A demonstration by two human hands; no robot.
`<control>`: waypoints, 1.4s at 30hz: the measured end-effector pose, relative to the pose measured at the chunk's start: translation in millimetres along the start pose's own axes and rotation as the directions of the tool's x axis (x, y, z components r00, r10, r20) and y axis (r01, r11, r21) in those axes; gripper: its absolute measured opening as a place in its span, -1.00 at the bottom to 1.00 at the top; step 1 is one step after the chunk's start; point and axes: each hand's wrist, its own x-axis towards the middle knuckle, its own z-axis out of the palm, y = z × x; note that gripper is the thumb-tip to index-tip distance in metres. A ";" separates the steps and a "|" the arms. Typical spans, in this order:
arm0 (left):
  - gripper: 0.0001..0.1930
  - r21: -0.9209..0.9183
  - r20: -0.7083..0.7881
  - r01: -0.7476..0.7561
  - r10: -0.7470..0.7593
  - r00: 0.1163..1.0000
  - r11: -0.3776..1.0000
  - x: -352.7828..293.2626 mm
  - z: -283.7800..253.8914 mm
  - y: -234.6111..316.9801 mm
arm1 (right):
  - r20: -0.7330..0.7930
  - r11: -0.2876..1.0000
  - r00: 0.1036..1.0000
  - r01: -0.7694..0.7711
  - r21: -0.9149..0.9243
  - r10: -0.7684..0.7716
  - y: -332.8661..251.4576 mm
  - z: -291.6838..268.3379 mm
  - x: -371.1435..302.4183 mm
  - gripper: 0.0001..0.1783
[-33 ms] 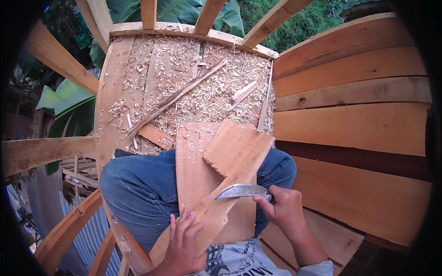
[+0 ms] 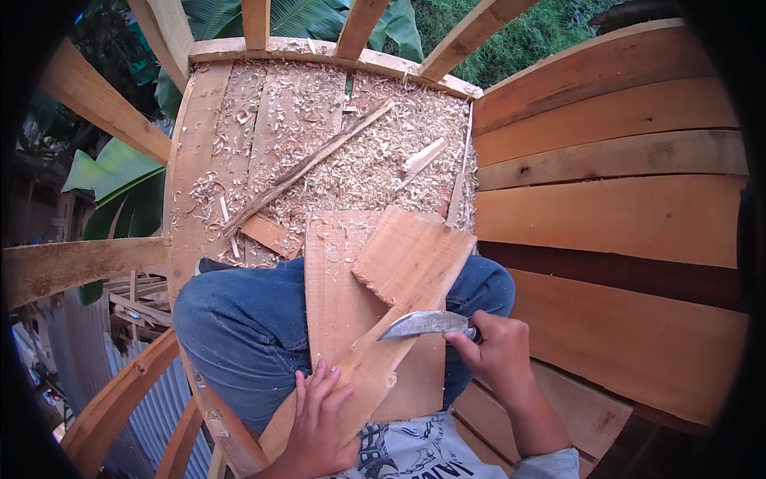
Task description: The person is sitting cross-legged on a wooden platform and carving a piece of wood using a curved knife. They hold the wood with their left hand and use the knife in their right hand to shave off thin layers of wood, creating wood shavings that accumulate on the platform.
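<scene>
My right hand (image 2: 499,355) grips the handle of a curved knife (image 2: 423,323), whose blade rests against the edge of a paddle-shaped wooden piece (image 2: 411,267). The narrow lower end of that piece is held down by my left hand (image 2: 319,415), fingers spread over it. The piece lies slanted on a flat board (image 2: 335,295) that rests across my lap, between my knees in blue jeans (image 2: 239,327).
Ahead is a plank platform (image 2: 199,160) covered in wood shavings, with a long stick (image 2: 307,168), a small offcut (image 2: 267,234) and a pale sliver (image 2: 423,156). A plank wall (image 2: 614,207) rises on the right. Open beams (image 2: 80,267) and corrugated roofing (image 2: 144,407) lie below left.
</scene>
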 end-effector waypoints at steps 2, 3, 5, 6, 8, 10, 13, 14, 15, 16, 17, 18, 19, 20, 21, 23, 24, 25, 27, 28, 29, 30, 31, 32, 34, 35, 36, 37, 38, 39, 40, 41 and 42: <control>-0.22 0.012 0.007 0.004 -0.004 1.000 1.000 0.5 4.9 -0.9 | -0.058 0.995 0.996 -0.067 -0.071 0.063 19.0 -5.4 20.4 -0.41; -0.22 0.008 0.010 -0.004 0.003 1.000 1.000 1.0 6.5 -0.6 | -0.098 0.963 0.961 -0.264 -0.047 0.258 32.8 -13.0 33.1 -0.38; -0.22 -0.019 -0.026 -0.005 0.004 1.000 1.000 -4.5 6.7 -1.1 | -0.181 0.838 0.856 -0.513 -0.186 0.484 69.8 -32.7 60.7 -0.31; -0.22 -0.038 -0.039 -0.020 0.018 0.999 0.999 -3.2 5.3 -3.1 | -0.167 0.819 0.816 -0.570 -0.072 0.553 83.5 -44.7 61.5 -0.28; -0.22 -0.040 -0.023 -0.021 0.020 1.000 0.999 -0.7 2.5 -3.3 | -0.191 0.837 0.816 -0.542 0.075 0.545 101.8 -48.7 43.4 -0.28; -0.22 -0.043 -0.011 -0.011 0.010 1.000 0.999 -0.3 3.7 -1.8 | -0.186 0.883 0.864 -0.451 0.132 0.469 89.1 -40.0 24.7 -0.31; -0.24 -0.049 -0.024 -0.004 0.003 1.000 0.999 -1.2 2.6 -4.8 | -0.063 0.896 0.920 -0.358 0.264 0.387 27.6 -26.7 8.3 -0.41; -0.24 -0.049 -0.024 -0.001 0.000 1.000 0.999 -2.7 2.2 -6.5 | -0.025 0.926 0.949 -0.301 0.229 0.315 11.8 -20.6 -1.5 -0.47; -0.25 -0.042 -0.024 0.001 -0.002 1.000 0.999 -3.2 1.8 -8.0 | 0.059 0.963 0.980 -0.200 0.183 0.192 -8.2 -23.9 -9.9 -0.49; -0.26 -0.045 -0.018 0.005 -0.006 1.000 0.999 -2.8 1.8 -8.2 | 0.081 0.961 0.993 -0.100 0.258 0.082 -24.8 -23.2 -17.7 -0.47; -0.26 -0.049 -0.016 0.010 -0.011 1.000 0.999 -1.8 1.4 -7.6 | 0.165 0.978 0.986 -0.026 0.209 -0.009 -36.4 -25.4 -20.5 -0.47; -0.26 -0.054 -0.015 0.015 -0.016 1.000 0.998 -1.4 0.4 -7.5 | 0.184 0.984 0.983 -0.032 0.177 -0.001 -40.5 -26.0 -21.1 -0.47; -0.26 -0.054 -0.012 0.014 -0.014 1.000 0.998 -1.3 0.6 -7.5 | 0.202 0.990 0.979 -0.032 0.137 0.004 -42.7 -27.6 -20.9 -0.46; -0.26 -0.055 -0.009 0.012 -0.013 1.000 0.998 -1.6 0.8 -7.6 | 0.221 0.995 0.975 -0.031 0.096 0.009 -43.5 -28.5 -20.6 -0.46; -0.26 -0.056 -0.007 0.011 -0.012 1.000 0.998 -1.5 0.5 -7.7 | 0.187 0.997 0.982 -0.054 0.057 0.043 -38.2 -27.8 -18.1 -0.42; -0.26 -0.040 -0.010 0.016 -0.017 1.000 0.999 -1.8 1.2 -4.7 | 0.130 0.999 0.992 0.011 -0.037 -0.006 -18.0 -19.7 -12.3 -0.39; -0.26 -0.029 -0.016 0.019 -0.020 1.000 0.999 -1.0 1.4 -3.4 | 0.101 0.996 0.994 0.045 -0.083 -0.036 -9.5 -15.3 -8.5 -0.37; -0.25 -0.035 -0.020 0.019 -0.020 1.000 0.999 -0.8 1.4 -3.1 | 0.078 0.995 0.996 0.054 -0.078 -0.048 -5.8 -12.5 -5.8 -0.33; -0.25 -0.047 -0.025 0.018 -0.019 1.000 0.999 -0.3 0.4 -3.0 | 0.049 0.989 0.995 0.092 -0.118 -0.086 -2.2 -13.3 1.2 -0.32; -0.24 -0.047 -0.020 0.015 -0.015 1.000 0.999 0.3 0.0 -3.2 | 0.035 0.984 0.994 0.107 -0.140 -0.103 -0.7 -13.5 2.7 -0.31; -0.24 -0.047 -0.015 0.012 -0.013 1.000 0.999 0.9 -0.1 -3.7 | 0.019 0.981 0.994 0.110 -0.158 -0.108 2.0 -11.5 2.2 -0.30; -0.23 -0.044 -0.013 0.007 -0.008 1.000 0.999 1.7 0.0 -3.6 | 0.026 0.984 0.995 0.097 -0.151 -0.094 1.9 -12.9 2.2 -0.30; -0.23 -0.045 -0.018 0.010 -0.010 1.000 0.999 0.8 0.6 -3.6 | 0.038 0.985 0.996 0.091 -0.143 -0.087 0.4 -14.4 3.0 -0.30; -0.23 -0.047 -0.022 0.011 -0.012 1.000 0.999 0.1 1.2 -3.8 | 0.051 0.987 0.996 0.085 -0.136 -0.078 -0.3 -15.5 4.0 -0.29; -0.22 -0.053 -0.021 0.007 -0.008 1.000 0.999 -0.3 1.5 -4.2 | -0.013 0.986 0.999 -0.032 -0.164 0.030 3.4 -18.4 7.1 -0.29; -0.22 -0.058 -0.017 0.001 -0.002 1.000 0.998 0.1 1.5 -4.4 | -0.048 0.979 0.995 -0.097 -0.179 0.089 8.1 -21.4 9.1 -0.29; -0.22 -0.062 -0.017 -0.003 0.002 1.000 0.998 -0.5 1.3 -4.4 | -0.115 0.965 0.977 -0.195 -0.175 0.177 23.5 -25.1 16.3 -0.30; -0.22 -0.062 -0.023 -0.007 0.005 1.000 0.998 -0.8 1.2 -5.1 | -0.181 0.943 0.948 -0.290 -0.164 0.261 43.4 -28.9 25.6 -0.31; -0.22 -0.062 -0.028 -0.011 0.009 1.000 0.998 -1.6 0.5 -6.0 | -0.173 0.913 0.921 -0.376 -0.156 0.350 56.7 -33.8 32.0 -0.31; -0.22 -0.049 -0.031 -0.014 0.012 0.999 0.999 -1.1 1.5 -2.9 | -0.164 0.877 0.883 -0.461 -0.134 0.439 73.0 -38.9 36.0 -0.32; -0.23 -0.054 -0.031 -0.010 0.008 0.999 0.998 -1.8 1.1 -4.3 | -0.153 0.834 0.842 -0.537 -0.130 0.518 76.9 -42.7 42.1 -0.33; -0.23 -0.059 -0.030 -0.006 0.004 1.000 0.998 -3.3 1.1 -5.5 | -0.153 0.855 0.851 -0.515 -0.063 0.502 72.9 -44.9 41.3 -0.34; -0.23 -0.063 -0.029 -0.002 0.000 1.000 0.998 -3.1 1.2 -5.9 | -0.153 0.871 0.861 -0.491 0.005 0.486 64.6 -46.8 34.3 -0.34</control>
